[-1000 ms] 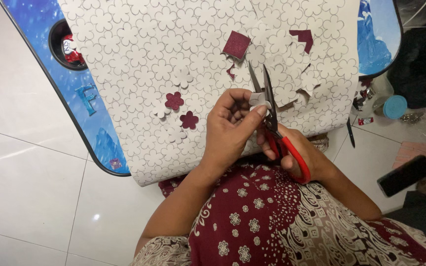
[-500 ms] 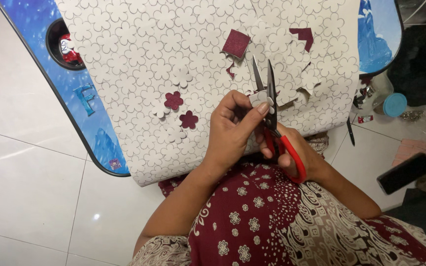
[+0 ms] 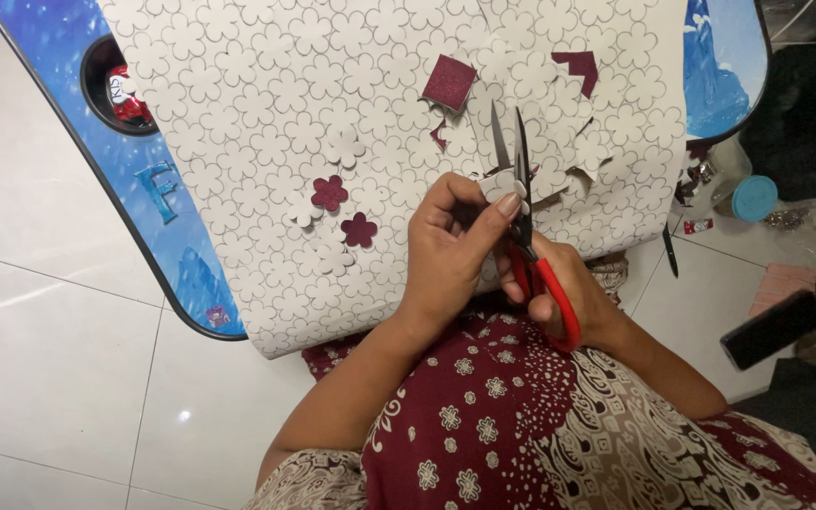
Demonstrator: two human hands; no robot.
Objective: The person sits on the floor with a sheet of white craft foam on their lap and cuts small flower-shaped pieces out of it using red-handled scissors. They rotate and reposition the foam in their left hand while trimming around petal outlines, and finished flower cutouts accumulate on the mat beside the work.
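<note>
My left hand (image 3: 450, 250) pinches a small white flower-shaped paper piece (image 3: 500, 182) between thumb and forefinger. My right hand (image 3: 569, 293) grips red-handled scissors (image 3: 523, 203), whose blades stand apart and point away from me around the paper piece. Both hands hover over a large white sheet printed with flower outlines (image 3: 266, 85), which lies across a blue table. Two dark red cut-out flowers (image 3: 330, 193) and a few white ones lie on the sheet to the left of my hands.
A dark red square scrap (image 3: 449, 82) and an arrow-shaped hole lie further up the sheet. The blue table (image 3: 158, 203) has a round cup hole at top left. A black phone (image 3: 772, 328), a blue-lidded jar (image 3: 754, 197) and a pen sit on the white tiled floor at right.
The scissor blades have opened wider and the paper piece has been turned slightly in my left hand. Both hands stay in the same place.
</note>
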